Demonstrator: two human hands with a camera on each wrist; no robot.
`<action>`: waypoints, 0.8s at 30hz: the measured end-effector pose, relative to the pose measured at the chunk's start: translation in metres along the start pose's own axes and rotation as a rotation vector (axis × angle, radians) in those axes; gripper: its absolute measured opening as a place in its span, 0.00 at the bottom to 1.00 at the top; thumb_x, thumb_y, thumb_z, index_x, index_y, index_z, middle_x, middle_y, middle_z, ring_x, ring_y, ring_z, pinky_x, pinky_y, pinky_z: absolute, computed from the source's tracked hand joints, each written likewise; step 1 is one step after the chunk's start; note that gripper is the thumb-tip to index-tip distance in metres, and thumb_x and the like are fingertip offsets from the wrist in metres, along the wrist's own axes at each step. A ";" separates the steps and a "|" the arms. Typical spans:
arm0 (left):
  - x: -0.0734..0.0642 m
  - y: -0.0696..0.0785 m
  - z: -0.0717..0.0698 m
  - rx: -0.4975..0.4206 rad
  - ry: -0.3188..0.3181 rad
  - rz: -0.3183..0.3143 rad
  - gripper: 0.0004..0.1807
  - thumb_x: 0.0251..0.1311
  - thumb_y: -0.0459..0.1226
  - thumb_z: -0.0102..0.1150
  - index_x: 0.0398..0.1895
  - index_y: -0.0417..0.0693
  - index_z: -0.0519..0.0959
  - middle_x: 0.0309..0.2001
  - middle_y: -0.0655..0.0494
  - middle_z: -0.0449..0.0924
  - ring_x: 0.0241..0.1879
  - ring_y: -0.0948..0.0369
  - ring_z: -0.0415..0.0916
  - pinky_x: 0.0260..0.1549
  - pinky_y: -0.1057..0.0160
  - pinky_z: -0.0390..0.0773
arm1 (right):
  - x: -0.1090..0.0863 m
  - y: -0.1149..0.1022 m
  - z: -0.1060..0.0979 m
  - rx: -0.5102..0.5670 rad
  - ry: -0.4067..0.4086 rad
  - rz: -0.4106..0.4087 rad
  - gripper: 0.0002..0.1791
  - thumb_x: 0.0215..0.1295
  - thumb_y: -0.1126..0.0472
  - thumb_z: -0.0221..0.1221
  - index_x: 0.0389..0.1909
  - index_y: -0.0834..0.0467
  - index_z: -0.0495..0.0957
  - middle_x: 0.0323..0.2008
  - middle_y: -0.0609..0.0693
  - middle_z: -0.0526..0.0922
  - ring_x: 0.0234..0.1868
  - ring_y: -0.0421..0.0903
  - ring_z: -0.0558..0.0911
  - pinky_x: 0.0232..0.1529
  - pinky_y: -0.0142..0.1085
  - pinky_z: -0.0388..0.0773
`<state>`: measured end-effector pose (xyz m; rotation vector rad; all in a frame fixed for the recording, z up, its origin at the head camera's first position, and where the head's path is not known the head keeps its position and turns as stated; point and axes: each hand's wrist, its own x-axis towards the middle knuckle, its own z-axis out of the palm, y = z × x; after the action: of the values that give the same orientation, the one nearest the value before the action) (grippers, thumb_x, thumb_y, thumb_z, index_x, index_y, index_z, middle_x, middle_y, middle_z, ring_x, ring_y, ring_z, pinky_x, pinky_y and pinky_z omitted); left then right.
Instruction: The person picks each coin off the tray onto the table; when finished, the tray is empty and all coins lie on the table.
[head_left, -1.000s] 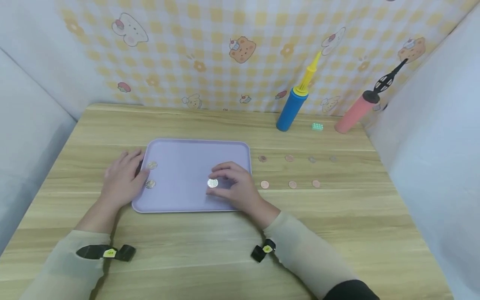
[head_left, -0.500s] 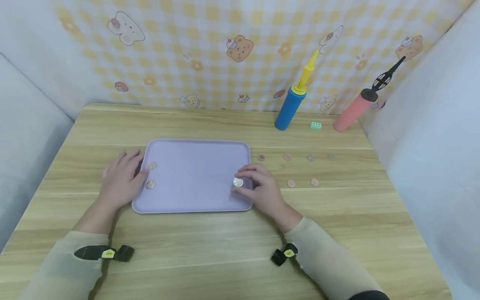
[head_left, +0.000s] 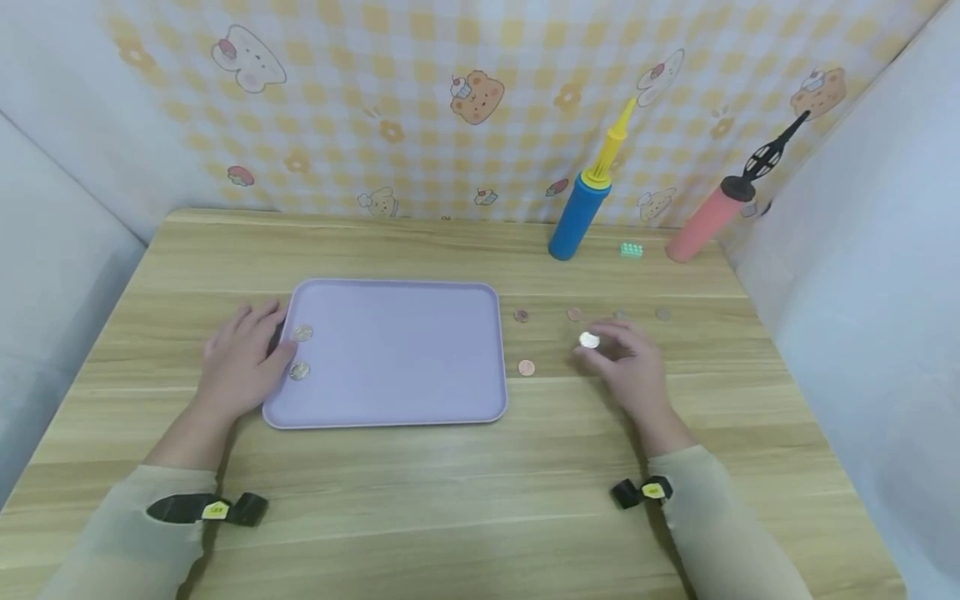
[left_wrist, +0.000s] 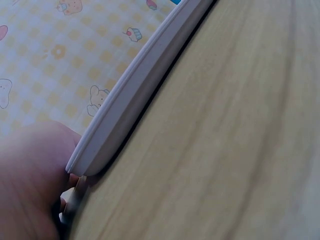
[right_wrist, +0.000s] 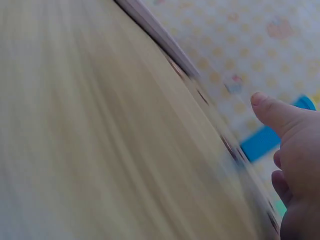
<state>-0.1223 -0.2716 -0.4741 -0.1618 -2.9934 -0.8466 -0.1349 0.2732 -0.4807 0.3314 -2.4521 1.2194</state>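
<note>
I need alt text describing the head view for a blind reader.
A person's right hand holds a shiny round silvery coin over a pale wooden table. The left hand rests at the left edge of a lilac rectangular tray bearing two round metallic coins; more small coins lie right of the tray.

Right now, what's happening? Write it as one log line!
left hand: touching tray at left edge | right hand: holding shiny coin, right of tray | on tray: two coins, left side | on table: copper coins

Yellow wrist labels [head_left: 216,510], print illegibly small
</note>
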 end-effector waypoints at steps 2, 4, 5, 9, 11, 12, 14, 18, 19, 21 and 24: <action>-0.001 0.000 -0.001 0.000 -0.001 0.000 0.34 0.80 0.46 0.45 0.79 0.32 0.63 0.82 0.31 0.54 0.80 0.27 0.41 0.69 0.20 0.37 | -0.001 0.012 -0.014 -0.011 0.032 0.051 0.19 0.53 0.68 0.81 0.46 0.61 0.90 0.51 0.54 0.89 0.56 0.43 0.83 0.62 0.27 0.74; -0.002 0.000 -0.001 0.000 -0.004 -0.003 0.34 0.80 0.46 0.45 0.79 0.32 0.63 0.82 0.31 0.54 0.80 0.27 0.40 0.69 0.20 0.37 | -0.001 0.023 -0.025 -0.017 0.048 0.097 0.18 0.55 0.68 0.81 0.47 0.61 0.90 0.51 0.55 0.88 0.53 0.36 0.83 0.60 0.25 0.75; -0.002 0.000 -0.002 0.001 -0.005 -0.006 0.34 0.80 0.46 0.45 0.80 0.32 0.63 0.82 0.31 0.53 0.80 0.27 0.40 0.69 0.20 0.37 | -0.002 0.027 -0.030 -0.025 0.051 0.118 0.18 0.56 0.67 0.80 0.48 0.61 0.90 0.51 0.55 0.88 0.50 0.33 0.83 0.56 0.23 0.77; -0.004 0.001 -0.003 0.002 -0.008 -0.011 0.34 0.80 0.46 0.45 0.79 0.32 0.63 0.82 0.31 0.53 0.80 0.27 0.40 0.69 0.20 0.38 | -0.004 0.042 -0.048 -0.089 0.041 0.184 0.19 0.58 0.62 0.80 0.50 0.60 0.90 0.52 0.54 0.88 0.44 0.27 0.82 0.50 0.20 0.77; -0.004 0.002 -0.003 0.000 -0.008 -0.011 0.34 0.81 0.46 0.45 0.80 0.32 0.63 0.82 0.31 0.53 0.80 0.27 0.40 0.69 0.19 0.38 | -0.006 0.046 -0.055 -0.128 0.030 0.210 0.19 0.59 0.60 0.80 0.50 0.59 0.90 0.52 0.54 0.88 0.44 0.27 0.82 0.49 0.20 0.76; -0.004 0.002 -0.003 -0.002 -0.007 -0.011 0.34 0.81 0.46 0.45 0.79 0.32 0.63 0.82 0.31 0.53 0.80 0.27 0.40 0.69 0.19 0.38 | -0.006 0.048 -0.059 -0.141 0.024 0.223 0.19 0.59 0.59 0.80 0.50 0.59 0.90 0.52 0.54 0.88 0.45 0.28 0.81 0.50 0.20 0.75; -0.003 0.003 -0.003 -0.003 -0.006 -0.009 0.34 0.81 0.46 0.45 0.80 0.33 0.63 0.82 0.32 0.53 0.80 0.27 0.40 0.69 0.19 0.38 | -0.008 0.050 -0.067 -0.180 0.015 0.244 0.20 0.60 0.56 0.80 0.51 0.58 0.89 0.53 0.53 0.88 0.48 0.28 0.80 0.51 0.20 0.73; -0.002 0.003 -0.002 -0.001 -0.006 -0.011 0.34 0.80 0.46 0.45 0.80 0.33 0.63 0.82 0.32 0.54 0.80 0.28 0.41 0.69 0.19 0.38 | -0.013 0.056 -0.081 -0.211 0.001 0.282 0.21 0.61 0.55 0.79 0.52 0.59 0.89 0.55 0.54 0.87 0.52 0.26 0.77 0.55 0.19 0.73; -0.002 0.003 -0.002 -0.001 -0.008 -0.012 0.34 0.80 0.46 0.45 0.80 0.33 0.63 0.82 0.32 0.54 0.80 0.28 0.40 0.68 0.19 0.38 | -0.014 0.057 -0.084 -0.227 -0.004 0.293 0.21 0.62 0.54 0.79 0.52 0.59 0.89 0.56 0.53 0.86 0.53 0.25 0.76 0.56 0.18 0.72; -0.002 0.003 -0.001 -0.001 -0.008 -0.012 0.34 0.80 0.46 0.45 0.80 0.33 0.63 0.82 0.32 0.54 0.80 0.28 0.41 0.69 0.19 0.38 | -0.016 0.060 -0.091 -0.235 -0.018 0.320 0.22 0.63 0.54 0.78 0.53 0.60 0.88 0.57 0.54 0.85 0.56 0.30 0.78 0.60 0.23 0.74; -0.002 0.004 -0.001 0.000 -0.011 -0.012 0.34 0.80 0.46 0.45 0.80 0.33 0.63 0.82 0.32 0.54 0.80 0.28 0.41 0.68 0.19 0.38 | -0.018 0.062 -0.100 -0.267 -0.043 0.351 0.24 0.64 0.52 0.77 0.55 0.61 0.87 0.61 0.58 0.84 0.65 0.47 0.79 0.70 0.41 0.73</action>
<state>-0.1198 -0.2694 -0.4714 -0.1497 -3.0075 -0.8491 -0.1184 0.3915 -0.4776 -0.1551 -2.7473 0.9959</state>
